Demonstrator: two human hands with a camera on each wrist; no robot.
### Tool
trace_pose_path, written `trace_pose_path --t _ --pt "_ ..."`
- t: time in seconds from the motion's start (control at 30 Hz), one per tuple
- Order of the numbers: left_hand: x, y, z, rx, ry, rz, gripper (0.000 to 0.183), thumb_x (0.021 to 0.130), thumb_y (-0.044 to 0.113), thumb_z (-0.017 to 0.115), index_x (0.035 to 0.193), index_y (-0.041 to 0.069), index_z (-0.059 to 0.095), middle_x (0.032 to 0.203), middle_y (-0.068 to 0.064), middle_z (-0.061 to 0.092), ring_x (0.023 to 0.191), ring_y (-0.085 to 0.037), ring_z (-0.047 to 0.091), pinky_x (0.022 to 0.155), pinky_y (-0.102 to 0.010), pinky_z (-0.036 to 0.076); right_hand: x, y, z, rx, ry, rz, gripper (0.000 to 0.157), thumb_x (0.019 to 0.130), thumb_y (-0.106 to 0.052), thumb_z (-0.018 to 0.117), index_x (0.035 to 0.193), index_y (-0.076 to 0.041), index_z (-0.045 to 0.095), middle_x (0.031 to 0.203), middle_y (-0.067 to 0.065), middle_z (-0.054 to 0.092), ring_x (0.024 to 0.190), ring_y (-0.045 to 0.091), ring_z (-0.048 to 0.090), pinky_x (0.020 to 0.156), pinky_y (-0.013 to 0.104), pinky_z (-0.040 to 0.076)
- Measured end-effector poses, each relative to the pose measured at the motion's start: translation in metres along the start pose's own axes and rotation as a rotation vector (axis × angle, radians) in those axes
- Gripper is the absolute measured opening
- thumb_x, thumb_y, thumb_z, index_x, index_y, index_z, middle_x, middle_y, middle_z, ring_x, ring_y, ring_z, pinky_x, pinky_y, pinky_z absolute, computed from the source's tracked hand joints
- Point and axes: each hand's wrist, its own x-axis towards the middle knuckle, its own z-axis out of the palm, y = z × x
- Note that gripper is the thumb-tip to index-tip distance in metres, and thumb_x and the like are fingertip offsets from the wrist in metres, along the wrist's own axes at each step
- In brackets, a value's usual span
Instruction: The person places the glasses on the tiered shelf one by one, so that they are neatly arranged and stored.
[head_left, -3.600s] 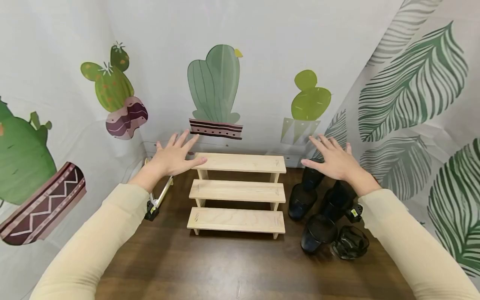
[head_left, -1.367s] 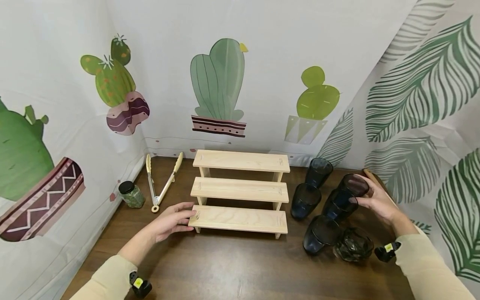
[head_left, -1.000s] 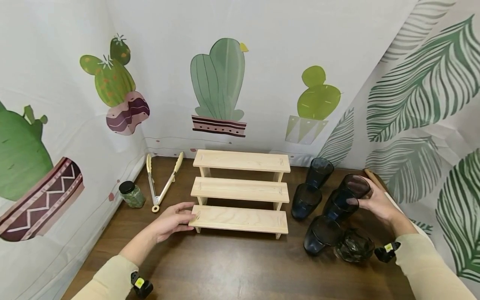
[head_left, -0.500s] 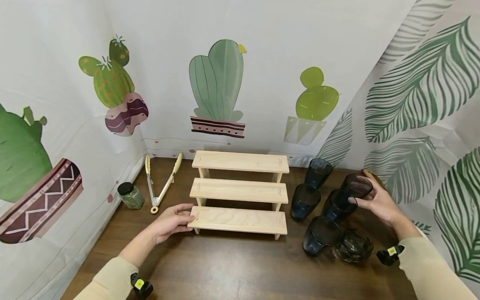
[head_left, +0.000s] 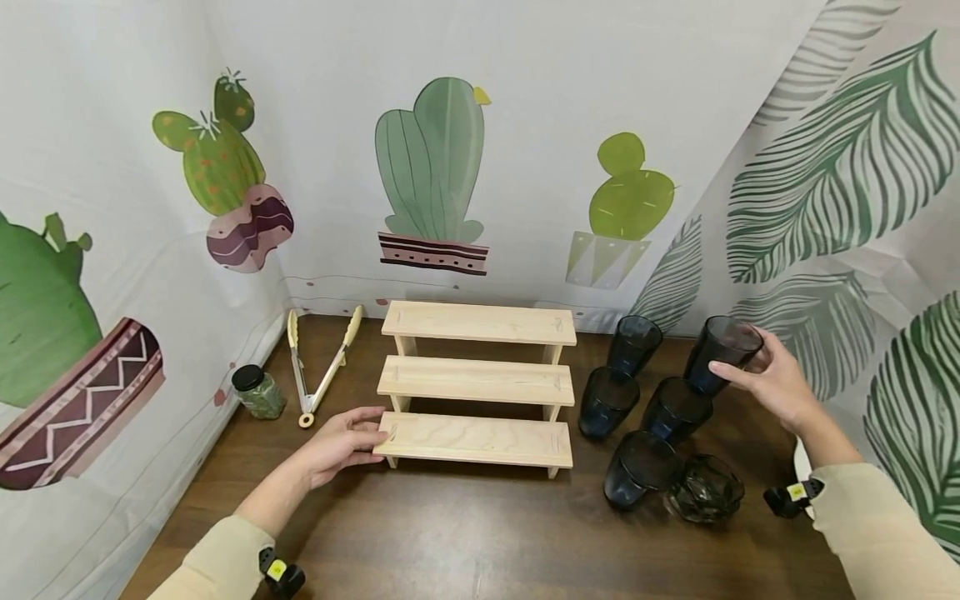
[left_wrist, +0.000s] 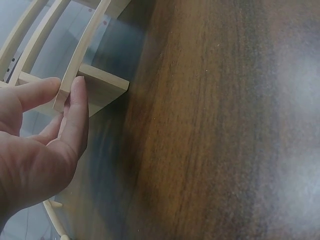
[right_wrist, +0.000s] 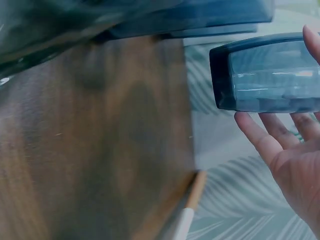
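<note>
A pale wooden three-step rack (head_left: pixel 476 437) stands on the table. My left hand (head_left: pixel 341 450) pinches the left end of its lowest shelf; in the left wrist view, thumb and fingers (left_wrist: pixel 77 112) lie on both faces of the board. My right hand (head_left: pixel 783 387) grips a dark blue drinking glass (head_left: pixel 712 346), thumb on the near side and fingers round the far side. In the right wrist view this glass (right_wrist: pixel 270 75) is up off the table. Several matching glasses (head_left: pixel 609 404) stand right of the rack, in front of a dark faceted glass bowl (head_left: pixel 705 490).
Yellow-tipped tongs (head_left: pixel 324 385) lie spread left of the rack, beside a black-lidded jar (head_left: pixel 258 392) of green contents. Cactus-printed cloth (head_left: pixel 315 208) hangs behind and at both sides. A slim wood-and-white piece (right_wrist: pixel 194 197) lies at the table's right edge.
Both hands came down from above the table; the left took the shelf end, the right a glass. In the last half second the right hand lifted its glass up and slightly right.
</note>
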Motion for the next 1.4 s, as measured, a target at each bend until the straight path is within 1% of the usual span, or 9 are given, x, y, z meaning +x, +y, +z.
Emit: trace_pose_path --t 0.13,0.37,0.53,0.63,0.8,0.97,1.1,1.23,1.4 --pt "0.000 0.000 0.001 0.004 0.003 0.000 0.070 0.099 0.005 0.067 0.154 -0.013 0.028 0.125 -0.024 0.060 0.100 -0.025 0.069 0.087 -0.040 0.060 0.004 -0.016 -0.002 0.008 0.000 -0.025 0.082 0.098 -0.017 0.076 0.162 -0.013 0.026 0.112 -0.023 0.058 0.096 -0.009 0.061 0.070 0.023 0.060" --pt "0.001 0.000 -0.001 -0.001 0.019 -0.015 0.068 0.099 0.005 0.066 0.154 -0.012 0.030 0.123 -0.022 0.061 0.100 -0.025 0.069 0.087 -0.039 0.060 0.015 -0.046 -0.003 -0.081 0.026 -0.035 0.086 0.097 -0.027 0.077 0.164 -0.017 0.024 0.113 -0.019 0.056 0.096 -0.007 0.058 0.068 0.019 0.056" --pt "0.002 -0.001 -0.001 0.000 0.011 -0.008 0.067 0.100 0.006 0.065 0.154 -0.012 0.029 0.123 -0.021 0.062 0.101 -0.025 0.069 0.088 -0.040 0.060 0.024 -0.063 0.001 -0.055 0.025 -0.060 0.084 0.097 -0.024 0.077 0.163 -0.016 0.026 0.113 -0.019 0.058 0.095 -0.004 0.061 0.068 0.021 0.057" --pt "0.002 0.000 -0.001 0.003 0.006 -0.003 0.067 0.100 0.007 0.066 0.154 -0.012 0.030 0.123 -0.021 0.062 0.101 -0.025 0.069 0.088 -0.040 0.060 0.028 -0.074 0.006 -0.037 0.012 -0.066 0.084 0.096 -0.022 0.077 0.163 -0.016 0.026 0.117 -0.018 0.058 0.099 -0.004 0.061 0.069 0.021 0.057" --pt "0.000 0.000 -0.002 0.018 0.008 0.002 0.065 0.100 0.006 0.065 0.152 -0.013 0.032 0.121 -0.021 0.062 0.100 -0.025 0.069 0.087 -0.040 0.060 0.035 -0.096 0.024 -0.013 -0.019 -0.100 0.081 0.096 -0.019 0.077 0.162 -0.015 0.029 0.123 -0.015 0.056 0.107 -0.004 0.058 0.074 0.018 0.056" --pt "-0.001 0.000 -0.002 0.017 0.000 0.007 0.065 0.100 0.006 0.065 0.152 -0.013 0.032 0.121 -0.020 0.063 0.101 -0.025 0.069 0.088 -0.041 0.060 0.042 -0.120 0.046 0.021 -0.007 -0.163 0.077 0.094 -0.016 0.080 0.157 -0.015 0.037 0.125 -0.011 0.059 0.109 0.001 0.060 0.079 0.013 0.053" --pt "0.000 0.000 -0.002 0.017 -0.003 0.008 0.065 0.100 0.007 0.066 0.152 -0.013 0.031 0.121 -0.021 0.062 0.100 -0.025 0.069 0.088 -0.041 0.060 0.048 -0.137 0.062 0.038 -0.008 -0.196 0.077 0.092 -0.017 0.082 0.156 -0.016 0.038 0.128 -0.005 0.059 0.108 0.005 0.061 0.078 0.015 0.053" --pt "0.000 -0.001 -0.002 0.018 -0.006 0.011 0.066 0.100 0.007 0.066 0.153 -0.013 0.031 0.122 -0.021 0.062 0.101 -0.025 0.069 0.088 -0.041 0.060 0.052 -0.153 0.079 0.046 -0.006 -0.208 0.080 0.091 -0.022 0.083 0.157 -0.018 0.039 0.132 0.000 0.060 0.108 0.007 0.060 0.078 0.017 0.052" --pt "0.002 -0.002 -0.003 0.017 -0.007 0.013 0.066 0.101 0.006 0.065 0.153 -0.012 0.030 0.122 -0.021 0.062 0.100 -0.025 0.069 0.088 -0.040 0.060 0.058 -0.171 0.103 0.110 -0.025 -0.243 0.080 0.088 -0.017 0.086 0.156 -0.017 0.041 0.134 0.004 0.063 0.109 0.008 0.062 0.081 0.020 0.052"
